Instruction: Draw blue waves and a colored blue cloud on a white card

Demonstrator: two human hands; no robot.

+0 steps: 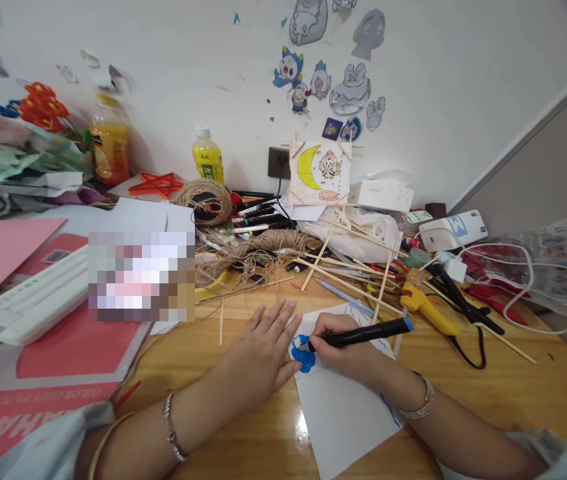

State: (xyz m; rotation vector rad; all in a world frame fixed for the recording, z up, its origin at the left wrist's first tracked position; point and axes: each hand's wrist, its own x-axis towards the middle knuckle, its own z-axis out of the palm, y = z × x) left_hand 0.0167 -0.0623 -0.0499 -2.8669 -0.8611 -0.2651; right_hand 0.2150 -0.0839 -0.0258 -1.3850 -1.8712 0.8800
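Note:
My right hand (341,347) grips a black marker pen (371,332) with a blue end, its tip down at a blue coloured patch (304,357). That patch is on a white sheet of paper (341,417), which lies slightly turned on the table; wavy blue lines run near its top and right edges. My left hand (266,347) lies flat with fingers spread, its fingertips and thumb at the paper's left edge beside the blue patch. It holds nothing. Part of the sheet is hidden under my right hand and forearm.
Thin wooden sticks (351,287), twine (278,243) and several pens clutter the back. A yellow glue gun (428,303) lies right, near a white cable (528,257). Red paper packs (78,347) and a white device (28,297) are left. Two bottles, one a yellow drink bottle (207,157), stand by the wall.

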